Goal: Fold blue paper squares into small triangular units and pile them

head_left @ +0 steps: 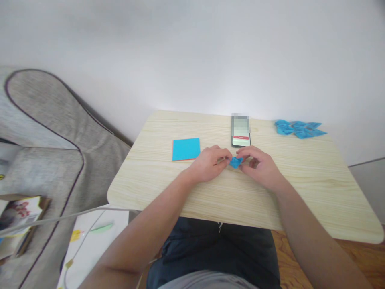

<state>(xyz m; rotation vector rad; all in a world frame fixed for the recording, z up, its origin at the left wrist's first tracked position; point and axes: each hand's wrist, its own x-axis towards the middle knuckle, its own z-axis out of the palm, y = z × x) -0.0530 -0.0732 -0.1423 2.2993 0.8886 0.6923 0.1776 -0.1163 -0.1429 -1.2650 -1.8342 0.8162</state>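
Note:
Between my two hands is a small piece of folded blue paper (236,162), just above or on the light wooden table (144,168). My left hand (211,162) pinches its left side with thumb and forefinger. On the other side, my right hand (261,166) has its fingertips closed on the paper's right edge. A stack of square blue paper (186,149), with an orange edge showing beneath, lies left of my left hand. Several folded blue paper pieces (300,129) lie together at the table's back right.
A phone (241,131) with a lit screen lies just beyond my hands. A white wall (192,60) borders the table's back. To the left stand a grey sofa (90,132) and a white surface (90,241) crossed by a cable (75,214); books (22,216) sit on the sofa.

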